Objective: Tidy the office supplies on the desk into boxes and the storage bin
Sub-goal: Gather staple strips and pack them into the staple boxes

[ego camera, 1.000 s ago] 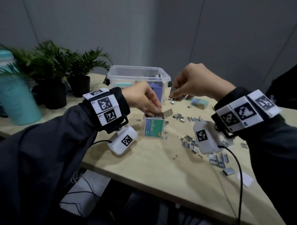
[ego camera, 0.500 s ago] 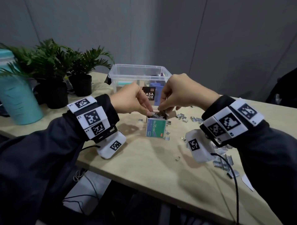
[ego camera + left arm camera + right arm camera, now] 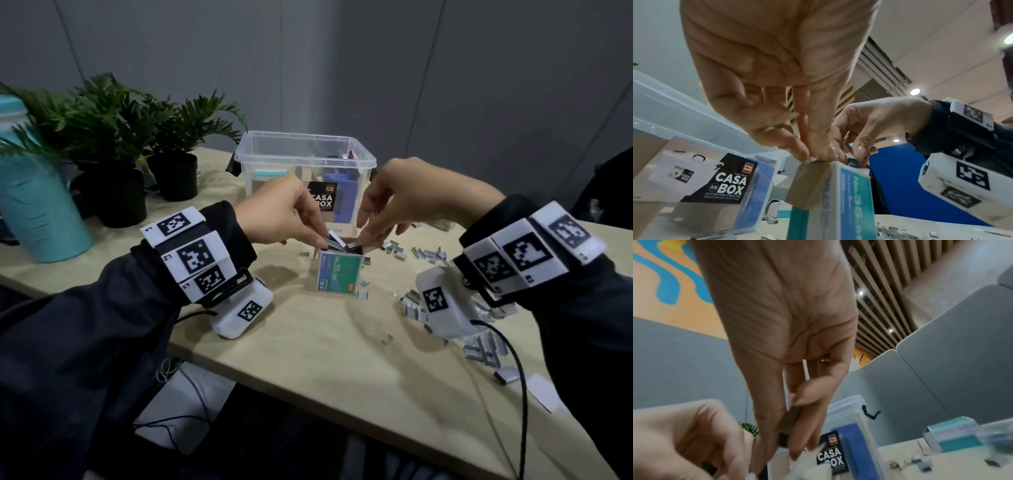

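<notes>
Both hands are working directly above the upright staple box [image 3: 339, 272] mid-desk — left hand [image 3: 284, 214] pinching a staple strip [image 3: 334, 240] angling down into its mouth, right hand [image 3: 407, 202] seemingly pinching the flap.

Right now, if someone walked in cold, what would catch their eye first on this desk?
Both hands, left hand and right hand, meet over the open top of the small green staple box at the desk's middle, pushing staple strips in. Loose staples litter the desk to the right of it. Just behind stands the clear storage bin.
</notes>
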The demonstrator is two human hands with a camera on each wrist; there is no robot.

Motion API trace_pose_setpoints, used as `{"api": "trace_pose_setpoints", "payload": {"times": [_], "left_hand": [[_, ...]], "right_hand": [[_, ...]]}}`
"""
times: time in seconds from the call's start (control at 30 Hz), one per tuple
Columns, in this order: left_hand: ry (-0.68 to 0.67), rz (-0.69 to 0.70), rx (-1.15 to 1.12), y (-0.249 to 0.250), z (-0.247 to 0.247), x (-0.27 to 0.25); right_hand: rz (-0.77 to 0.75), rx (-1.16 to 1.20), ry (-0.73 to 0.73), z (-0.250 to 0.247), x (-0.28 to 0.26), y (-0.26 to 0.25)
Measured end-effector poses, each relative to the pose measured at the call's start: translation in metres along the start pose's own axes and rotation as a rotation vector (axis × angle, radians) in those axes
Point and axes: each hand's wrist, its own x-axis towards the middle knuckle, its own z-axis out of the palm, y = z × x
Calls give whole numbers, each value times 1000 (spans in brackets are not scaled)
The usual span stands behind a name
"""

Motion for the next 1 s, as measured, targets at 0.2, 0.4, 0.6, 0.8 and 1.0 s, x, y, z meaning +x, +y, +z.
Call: {"api": "trace_pose_setpoints", "payload": {"times": [0.2,0.4,0.6,0.8,1.0], "left_hand": [[0,12,23,5,0,4],[104,42,73,1,2,4],[30,106,143,2,4,4],[33,101,287,1,9,6],[92,120,206,6,5,6]], "right_hand": [[-24,-11,-26,12,0,7],[-40,-7,28,17,4,8],[-45,-32,-6,17,3,4],[-43,11,-8,10,-2,2],[6,102,128,0,-5,9]]}}
